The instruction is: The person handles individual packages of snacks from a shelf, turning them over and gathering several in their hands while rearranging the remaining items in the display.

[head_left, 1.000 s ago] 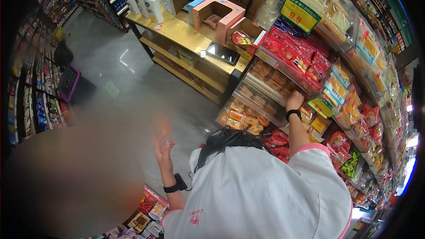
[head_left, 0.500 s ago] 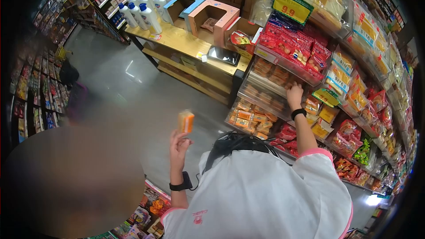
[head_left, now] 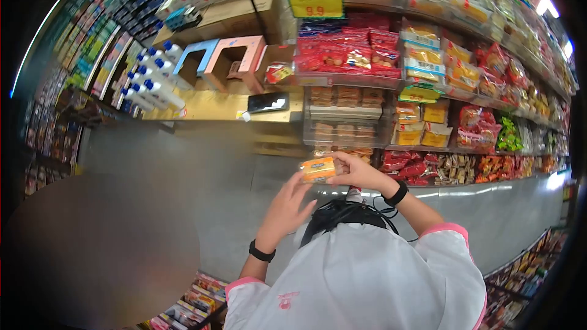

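Observation:
A small orange-and-yellow wrapped snack packet [head_left: 317, 170] is held up in front of my chest. My right hand [head_left: 359, 174] grips it from the right, with the thumb below and the fingers along the top edge. My left hand [head_left: 282, 209] is open on the other side, its fingertips right at the packet's left end and its thumb spread away. Just beyond the packet are clear bins of wrapped snacks [head_left: 345, 133] on the store shelf. Both wrists wear black bands.
Red snack bags [head_left: 348, 51] fill the tier above, under a yellow-green price sign [head_left: 315, 6]. To the left, a wooden table [head_left: 208, 105] bears a black phone [head_left: 268, 102], open boxes [head_left: 234, 61] and white bottles with blue caps [head_left: 160, 88]. Grey floor [head_left: 226, 189] lies below.
My right hand has left the shelf bin and now holds the packet. My left hand, which held an orange packet out to the left, has come in beside it. The view has turned right.

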Available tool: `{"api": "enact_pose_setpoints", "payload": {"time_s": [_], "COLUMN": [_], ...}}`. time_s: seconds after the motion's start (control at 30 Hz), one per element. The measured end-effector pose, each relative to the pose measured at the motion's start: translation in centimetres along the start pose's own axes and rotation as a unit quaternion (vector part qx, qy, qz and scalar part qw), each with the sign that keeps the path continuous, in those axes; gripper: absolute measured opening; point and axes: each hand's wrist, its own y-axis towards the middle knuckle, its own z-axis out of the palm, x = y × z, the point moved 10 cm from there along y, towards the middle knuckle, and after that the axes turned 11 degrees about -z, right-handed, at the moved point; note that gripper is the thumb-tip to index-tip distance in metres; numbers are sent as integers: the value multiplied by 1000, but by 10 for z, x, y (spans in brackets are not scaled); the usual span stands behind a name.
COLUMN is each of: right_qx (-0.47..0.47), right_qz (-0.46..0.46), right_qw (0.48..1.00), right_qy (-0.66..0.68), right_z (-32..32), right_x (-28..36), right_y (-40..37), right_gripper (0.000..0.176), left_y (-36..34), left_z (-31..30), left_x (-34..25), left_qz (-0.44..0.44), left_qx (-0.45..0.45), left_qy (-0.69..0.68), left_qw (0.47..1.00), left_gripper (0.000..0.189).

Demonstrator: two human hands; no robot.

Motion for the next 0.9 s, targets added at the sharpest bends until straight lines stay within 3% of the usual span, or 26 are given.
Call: {"api": "enact_pose_setpoints", "payload": {"time_s": [0.1, 0.2, 0.33, 0.37, 0.5, 0.6, 0.63, 0.77, 0.9], "right_qx": [-105, -174, -218, -255, -318, -362, -354, -271, -193], "right_qz": [-64, -95, -40, -70, -38, -76, -96, -36, 16], "right_qw": [991, 980, 973, 963, 947, 908, 894, 803, 828], "right_qy": [56, 19, 57, 44, 14, 199, 257, 529, 526], "right_z": [-21, -51, -79, -91, -134, -151, -156, -153, -158], "right_x": [14, 18, -3, -15, -27, -26, -35, -30, -50], "right_y": [-17, -32, -40, -39, -39, -37, -33, -18, -8], "right_gripper": [59, 53, 51, 51, 54, 50, 38, 32, 30], "left_y": [18, 32, 48, 53, 68, 80, 84, 103, 121], "left_z": [11, 23, 37, 40, 49, 55, 57, 65, 75], "left_x": [-17, -31, -35, -34, -27, -23, -22, -20, -21], "left_qz": [44, 65, 74, 72, 50, 32, 28, 7, -8], "left_qx": [27, 59, 76, 78, 89, 98, 101, 121, 148], "left_qy": [7, -4, -12, -8, -7, -16, -18, -18, -15], "left_qw": [999, 996, 994, 994, 995, 995, 994, 992, 989], "left_gripper": [46, 46, 44, 42, 36, 33, 33, 34, 37]}}
